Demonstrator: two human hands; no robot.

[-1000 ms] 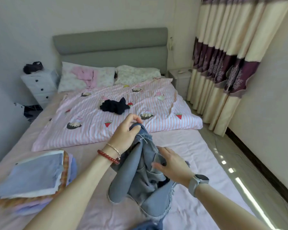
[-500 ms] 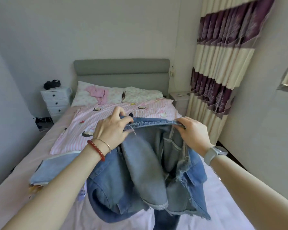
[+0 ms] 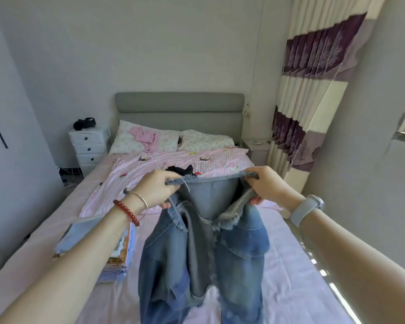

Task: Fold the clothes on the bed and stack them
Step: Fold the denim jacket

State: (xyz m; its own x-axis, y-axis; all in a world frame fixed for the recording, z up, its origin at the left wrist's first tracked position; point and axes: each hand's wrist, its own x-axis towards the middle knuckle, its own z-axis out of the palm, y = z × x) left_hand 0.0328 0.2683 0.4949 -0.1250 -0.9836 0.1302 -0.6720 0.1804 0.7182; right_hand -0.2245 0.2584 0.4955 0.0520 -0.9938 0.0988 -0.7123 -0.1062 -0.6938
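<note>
**Denim jacket held up by its hem, ready to be squared and laid down**

The jacket (image 3: 204, 249) hangs in the air over the near end of the bed (image 3: 290, 265), upside down as far as I can judge — the frayed hem is stretched taut at the top, the front panels and sleeves dangling beneath, their lower ends blurred. The left hand (image 3: 157, 190) has its grip clamped on the hem's left end, fingers curled over the edge; the right hand (image 3: 264, 185) pinches the other end, with more fabric bunched under its thumb.

To do this step well, I would keep the hem level and tight, give one short shake so the sleeves drop free, then lower the jacket flat onto the sheet, front down, before folding the sleeves in. The bunched cloth in the right grip should be let go first — otherwise that side will lie creased.

Left of the jacket, on the bed, sits the stack (image 3: 96, 242) of folded pieces where this one belongs. Beyond the jacket, on the striped quilt (image 3: 150, 169), a dark garment (image 3: 180, 170) lies unfolded, and a pink garment (image 3: 145, 137) lies on the pillow (image 3: 124, 139) farther back.
</note>
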